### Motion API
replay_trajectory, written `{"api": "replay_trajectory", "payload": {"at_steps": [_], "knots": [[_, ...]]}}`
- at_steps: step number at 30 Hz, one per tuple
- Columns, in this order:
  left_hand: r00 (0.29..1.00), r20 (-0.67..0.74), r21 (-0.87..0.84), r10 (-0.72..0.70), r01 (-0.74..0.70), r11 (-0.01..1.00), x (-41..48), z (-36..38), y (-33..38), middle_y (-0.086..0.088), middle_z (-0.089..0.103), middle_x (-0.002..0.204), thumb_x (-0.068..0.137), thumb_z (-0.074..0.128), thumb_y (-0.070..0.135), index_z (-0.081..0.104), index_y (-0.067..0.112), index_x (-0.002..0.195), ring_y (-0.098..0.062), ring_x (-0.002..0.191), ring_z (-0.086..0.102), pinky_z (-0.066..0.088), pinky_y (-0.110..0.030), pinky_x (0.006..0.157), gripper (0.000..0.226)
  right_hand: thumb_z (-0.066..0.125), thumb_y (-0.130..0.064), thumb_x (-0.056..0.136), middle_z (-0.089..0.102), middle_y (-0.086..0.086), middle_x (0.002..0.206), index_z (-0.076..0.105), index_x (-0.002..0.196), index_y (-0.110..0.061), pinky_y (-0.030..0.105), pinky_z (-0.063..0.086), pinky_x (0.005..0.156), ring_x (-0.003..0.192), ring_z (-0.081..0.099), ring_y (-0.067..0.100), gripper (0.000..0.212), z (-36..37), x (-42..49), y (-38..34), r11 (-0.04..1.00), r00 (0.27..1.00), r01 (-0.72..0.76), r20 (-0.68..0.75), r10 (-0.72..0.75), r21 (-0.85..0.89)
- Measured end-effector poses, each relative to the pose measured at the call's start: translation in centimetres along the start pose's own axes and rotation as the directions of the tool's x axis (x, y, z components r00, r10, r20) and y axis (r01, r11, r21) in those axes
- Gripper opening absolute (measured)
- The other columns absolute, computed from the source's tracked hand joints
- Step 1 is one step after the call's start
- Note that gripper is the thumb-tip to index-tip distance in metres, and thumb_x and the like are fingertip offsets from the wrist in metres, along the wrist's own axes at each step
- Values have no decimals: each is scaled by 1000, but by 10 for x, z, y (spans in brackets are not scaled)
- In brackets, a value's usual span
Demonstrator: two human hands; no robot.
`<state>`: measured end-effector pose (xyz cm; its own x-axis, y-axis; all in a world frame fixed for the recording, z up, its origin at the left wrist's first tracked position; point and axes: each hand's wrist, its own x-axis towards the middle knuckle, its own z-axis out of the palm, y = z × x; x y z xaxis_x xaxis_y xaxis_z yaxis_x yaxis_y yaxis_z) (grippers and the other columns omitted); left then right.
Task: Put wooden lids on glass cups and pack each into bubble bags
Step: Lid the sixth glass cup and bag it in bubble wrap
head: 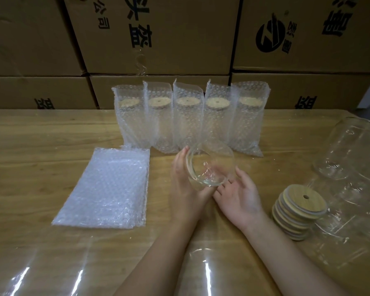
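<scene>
While sideways, cup (208, 167) in left fingers (180, 160)

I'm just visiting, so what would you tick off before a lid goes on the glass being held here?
1. Glass cup securely held: ok, the left hand grips it, tilted.
2. Right hand free to fetch a lid: ok, open, palm up by the cup.
3. Wooden lids available: ok, stacked on the right.
4. Cup has no lid yet: ok, nothing on it.
5. Glass clean and uncracked: cannot tell, too much glare.
6. Empty bubble bags ready: ok, flat pile on the left.
</scene>
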<state>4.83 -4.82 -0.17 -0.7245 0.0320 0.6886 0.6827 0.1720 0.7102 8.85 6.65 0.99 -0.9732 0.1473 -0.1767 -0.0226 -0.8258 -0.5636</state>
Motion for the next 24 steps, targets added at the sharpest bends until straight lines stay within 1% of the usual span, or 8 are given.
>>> {"api": "replay_trajectory", "payload": {"at_steps": [4,8,10,15,18,20,22,24], "knots": [[999,42,-29,22,-21,999,0,3,3,-9,48,139,66,79,48,26,34,141,-25,129,48,43,-50,103,92,48,-25,88,64,16,124,63,117,-1,40,39,108,119,59,25,41,-4,4,-3,992,997,77,13,-78,100],[986,145,-161,79,-55,985,1,2,10,28,44,136,64,83,42,24,59,136,-17,127,51,45,-48,103,94,42,-25,93,68,12,115,75,99,-5,37,53,92,104,67,22,39,-3,7,-2,988,996,82,36,-87,133],[981,173,-174,84,-54,983,2,4,15,33,42,134,63,82,44,24,62,133,-19,128,51,45,-51,102,93,40,-30,96,69,12,111,75,96,-5,38,53,89,99,68,21,43,-1,7,0,991,998,55,28,-59,124],[984,130,-133,121,-104,986,4,3,14,24,43,136,63,81,43,21,59,137,-13,127,50,44,-38,104,96,36,-45,98,66,17,116,69,109,0,37,56,88,107,66,25,56,5,1,2,998,998,-45,48,47,-33],[994,61,-30,90,-88,996,1,2,5,6,43,139,67,77,45,29,33,143,-15,132,43,39,-34,108,90,41,-42,94,61,18,127,54,126,-1,38,46,99,122,55,28,53,6,-1,4,986,995,-80,40,87,-146],[999,22,25,25,-26,999,0,0,4,6,40,141,69,76,45,29,26,142,-12,133,39,36,-24,109,89,49,-38,86,63,14,125,54,126,-5,34,44,98,119,58,24,52,7,-2,7,972,995,-81,38,92,-221],[998,-4,101,70,-69,993,1,-3,4,8,35,143,72,74,42,27,26,142,-13,134,35,26,-12,108,86,52,-36,83,66,11,120,57,122,-7,33,42,102,112,61,20,49,6,-2,9,969,996,-64,38,75,-240],[987,-6,246,161,-155,957,4,-3,3,-2,37,142,75,75,36,31,24,140,-28,133,38,24,-22,111,79,51,-37,83,66,9,119,59,119,-8,33,41,103,109,62,18,47,7,-1,8,976,998,-40,32,48,-216]]}}
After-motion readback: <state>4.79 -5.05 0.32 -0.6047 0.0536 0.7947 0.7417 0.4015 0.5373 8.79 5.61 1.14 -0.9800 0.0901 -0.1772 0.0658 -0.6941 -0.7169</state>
